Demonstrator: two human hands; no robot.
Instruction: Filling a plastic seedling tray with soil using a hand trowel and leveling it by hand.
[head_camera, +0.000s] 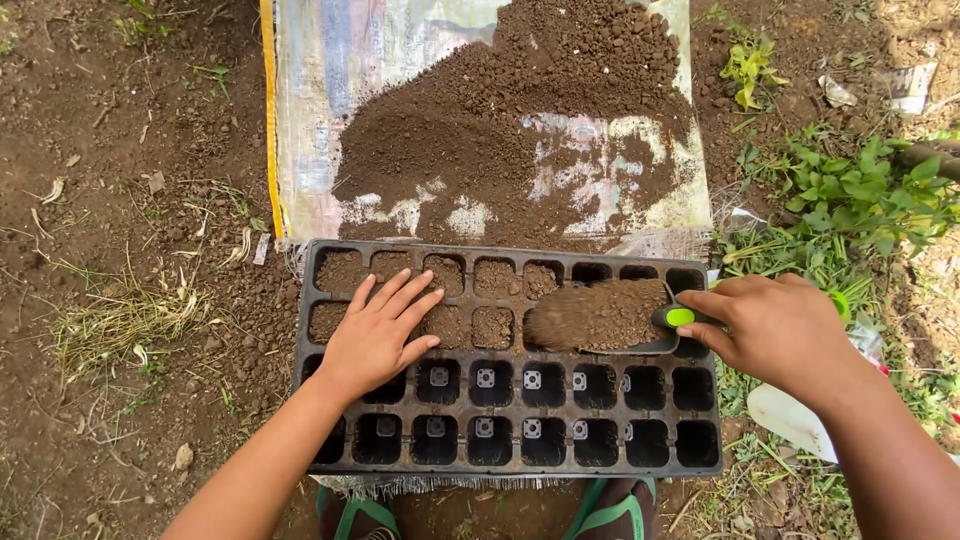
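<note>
Right hand (775, 325) grips a trowel (610, 318) heaped with soil, over my black seed tray (505, 455) at 3 o'clock. Left hand (378, 330) lies flat, open, on filled cells at 9. Soil-strewn sack (310, 100) at 12; weeds (850, 195) at 2.

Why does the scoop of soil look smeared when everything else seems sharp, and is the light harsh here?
In the head view, the soil on the trowel is streaked by motion blur, while the black seedling tray and the left hand are crisp; the light is soft and even, with faint shadows only and no glare; the right hand at the frame's side looks slightly stretched, likely from a wide lens.
</note>
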